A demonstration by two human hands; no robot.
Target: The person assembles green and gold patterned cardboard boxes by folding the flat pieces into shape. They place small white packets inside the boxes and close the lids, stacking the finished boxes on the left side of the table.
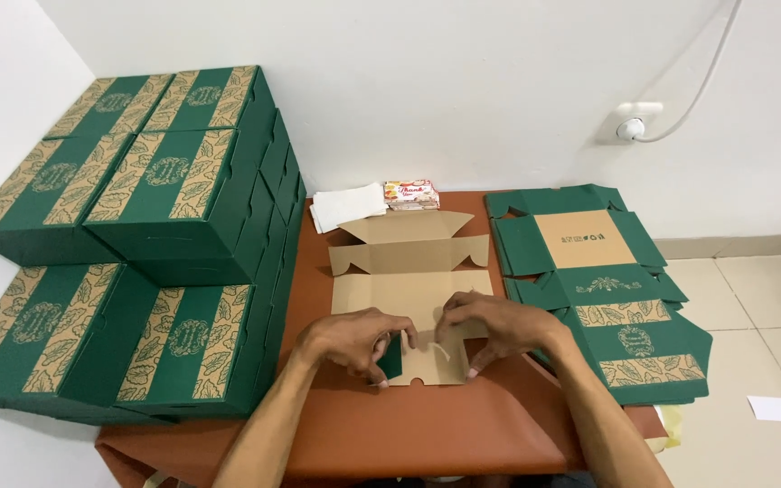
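Both hands on the unfolded cardboard box (406, 289), brown inside face up, middle of the brown table (463, 434). Left hand (354, 339) curled shut, pinching the near-left corner flap (393, 357), green side showing between fingers. Right hand (490, 323) curled over near-right edge of the same box, fingers bent, thumb tip pressing the front panel down; cannot tell if actually gripping or only pressing. Far flaps of the box standing partly up. Stack of flat green box blanks (603, 289) just right of it, overhanging table edge. Folded green boxes (137, 244) stacked left, against the wall. White napkins (347, 206) and small packet (411, 194) at the table's far edge. Wall socket (630, 122) with white cable upper right.
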